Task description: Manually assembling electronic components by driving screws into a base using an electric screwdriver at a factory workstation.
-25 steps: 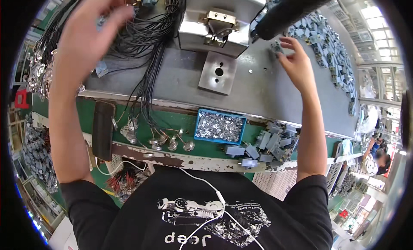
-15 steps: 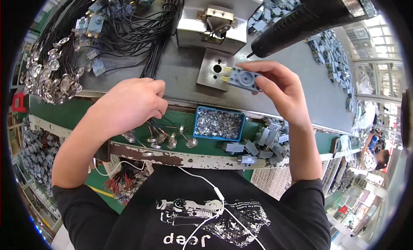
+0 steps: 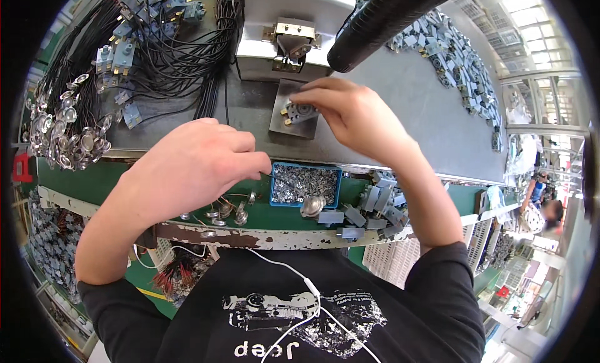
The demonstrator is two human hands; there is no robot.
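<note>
On the small steel block [image 3: 292,132], a grey-blue switch housing [image 3: 304,112] with brass terminals lies flat, my right hand [image 3: 359,113] gripping its far side with thumb and fingers. My left hand [image 3: 209,166] is closed in a pinch near the bench's front edge. A thin lead runs from its fingertips to a round silver metal cap [image 3: 312,206], which hangs over the near edge of a blue tray [image 3: 273,203] of small metal clips. The pinched end of the lead is hidden by my fingers.
A metal press fixture [image 3: 294,44] stands behind the block, and a black-wrapped tool [image 3: 387,25] slants in from above. Wired housings and black cables [image 3: 181,57] crowd the left. Loose housings lie at right [image 3: 459,69] and beside the tray [image 3: 378,203]; several capped leads [image 3: 231,212] rest nearby.
My right hand has brought the housing left onto the steel block. My left hand has moved right, and a metal cap on a lead now hangs from it over the tray.
</note>
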